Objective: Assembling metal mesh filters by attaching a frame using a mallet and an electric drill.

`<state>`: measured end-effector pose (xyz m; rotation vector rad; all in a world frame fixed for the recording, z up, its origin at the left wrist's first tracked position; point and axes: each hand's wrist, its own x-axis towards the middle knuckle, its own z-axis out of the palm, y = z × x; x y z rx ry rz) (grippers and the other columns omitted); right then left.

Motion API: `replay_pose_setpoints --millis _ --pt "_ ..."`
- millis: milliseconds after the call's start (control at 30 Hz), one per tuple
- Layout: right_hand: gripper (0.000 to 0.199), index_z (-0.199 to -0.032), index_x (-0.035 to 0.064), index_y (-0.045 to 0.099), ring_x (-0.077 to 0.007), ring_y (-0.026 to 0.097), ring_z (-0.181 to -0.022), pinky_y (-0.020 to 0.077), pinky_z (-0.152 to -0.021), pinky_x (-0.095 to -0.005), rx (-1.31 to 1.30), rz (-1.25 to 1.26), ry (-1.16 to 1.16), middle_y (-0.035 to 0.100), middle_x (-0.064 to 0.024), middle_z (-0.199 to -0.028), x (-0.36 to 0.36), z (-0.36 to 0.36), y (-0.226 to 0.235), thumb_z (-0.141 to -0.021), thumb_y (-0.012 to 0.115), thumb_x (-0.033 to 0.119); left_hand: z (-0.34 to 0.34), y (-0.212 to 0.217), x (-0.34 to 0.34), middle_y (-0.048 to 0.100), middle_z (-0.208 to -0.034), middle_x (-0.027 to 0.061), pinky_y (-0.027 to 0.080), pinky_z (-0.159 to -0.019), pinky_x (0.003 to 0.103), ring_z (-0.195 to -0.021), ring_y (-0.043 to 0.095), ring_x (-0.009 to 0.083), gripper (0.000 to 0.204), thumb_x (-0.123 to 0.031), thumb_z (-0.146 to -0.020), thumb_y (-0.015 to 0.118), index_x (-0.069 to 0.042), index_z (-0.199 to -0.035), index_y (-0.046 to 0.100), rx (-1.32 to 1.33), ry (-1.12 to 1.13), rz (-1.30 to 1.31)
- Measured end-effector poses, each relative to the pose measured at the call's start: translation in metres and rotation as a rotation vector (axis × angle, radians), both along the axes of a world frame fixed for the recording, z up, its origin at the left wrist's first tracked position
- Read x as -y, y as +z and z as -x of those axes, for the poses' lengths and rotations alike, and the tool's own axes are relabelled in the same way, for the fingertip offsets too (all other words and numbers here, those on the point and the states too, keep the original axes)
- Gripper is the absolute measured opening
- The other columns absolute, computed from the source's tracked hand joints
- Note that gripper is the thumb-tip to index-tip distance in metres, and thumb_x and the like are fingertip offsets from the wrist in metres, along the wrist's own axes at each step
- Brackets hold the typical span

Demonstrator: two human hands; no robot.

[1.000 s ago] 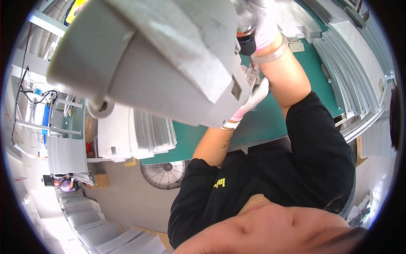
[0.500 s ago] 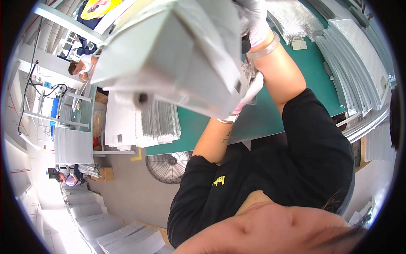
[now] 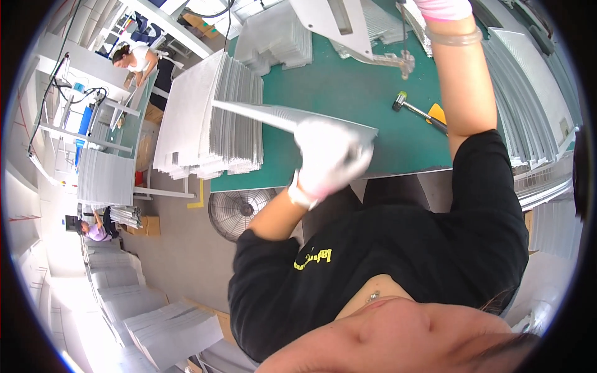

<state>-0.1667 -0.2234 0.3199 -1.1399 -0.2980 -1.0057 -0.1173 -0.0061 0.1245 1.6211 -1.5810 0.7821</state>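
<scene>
My left hand point(image 3: 329, 155), in a white glove with a pink cuff, is blurred and closed on a thin grey metal panel point(image 3: 280, 117), seen nearly edge-on over the green table point(image 3: 323, 87). One end of the panel reaches toward a stack of similar panels point(image 3: 217, 118) on the left. Of my right hand point(image 3: 444, 7), only the pink part of the glove shows at the top edge; its fingers are out of the picture. Beside it hangs the grey arm of a machine point(image 3: 348, 28) with a clear-looking tip point(image 3: 404, 63).
A small mallet point(image 3: 420, 112) with a black and green head lies on the table beside a yellow object point(image 3: 438, 114). More panels stand at the right point(image 3: 528, 93) and far left point(image 3: 273, 40). A fan point(image 3: 242, 211) stands on the floor. A person point(image 3: 140, 61) works at another table.
My left hand has moved left, out from under a large grey block, and now shows with the panel. My right hand has gone up to the top edge. The table is less covered.
</scene>
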Motion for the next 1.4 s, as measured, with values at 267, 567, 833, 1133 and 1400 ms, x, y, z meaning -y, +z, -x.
replay_pose_setpoints --millis 267,567,833,1133,1400 --pt "0.022 -0.113 0.0089 0.064 -0.0081 0.064 -0.072 0.0511 -0.062 -0.0194 0.054 0.026 0.152 0.068 -0.0012 -0.087 0.008 -0.017 -0.027 -0.097 0.064 0.023 0.016 -0.127 -0.159 0.06 -0.095 0.0062 0.045 -0.089 0.049 -0.094 0.059 0.0259 0.024 -0.021 -0.075 0.073 -0.011 -0.093 0.061 -0.048 -0.183 -0.912" --pt "0.028 -0.121 0.0092 0.055 -0.0102 0.059 -0.075 0.0481 -0.065 -0.0201 0.401 -0.156 1.097 0.064 -0.0022 -0.092 -0.001 -0.045 -0.052 -0.099 0.061 0.025 -0.057 -0.019 -0.038 0.062 -0.094 0.0148 0.042 -0.088 0.049 -0.091 0.06 0.0327 0.069 -0.037 -0.079 0.074 -0.003 -0.134 0.05 -0.326 0.46 -0.499" --pt "0.028 -0.12 0.0097 0.056 -0.0117 0.06 -0.074 0.0486 -0.064 -0.0211 0.324 -0.255 1.059 0.065 -0.004 -0.093 -0.02 -0.008 -0.046 -0.1 0.06 0.028 0.024 -0.013 0.007 0.056 -0.071 0.006 0.041 -0.073 0.045 -0.071 0.058 0.0281 0.021 -0.02 -0.073 0.066 -0.011 -0.091 0.063 -0.102 0.178 -0.392" --pt "0.031 -0.113 0.0054 0.058 -0.0142 0.062 -0.073 0.0502 -0.06 -0.023 0.214 -0.221 0.67 0.065 -0.0093 -0.095 -0.017 0.003 -0.08 -0.101 0.059 0.034 0.052 0.002 -0.009 0.055 -0.069 0.0019 0.039 -0.078 0.041 -0.066 0.056 0.022 0.016 -0.029 -0.065 0.071 -0.015 -0.072 0.065 -0.094 0.167 -0.319" --pt "0.035 -0.116 0.0059 0.058 -0.0135 0.061 -0.069 0.0488 -0.058 -0.0211 0.101 -0.505 0.622 0.066 -0.0087 -0.093 -0.056 0.045 -0.072 -0.102 0.055 0.038 0.056 -0.004 -0.02 0.062 -0.087 -0.0057 0.031 -0.082 0.04 -0.08 0.056 0.0179 0.035 -0.034 -0.061 0.08 -0.023 -0.094 0.073 -0.111 0.16 -0.306"
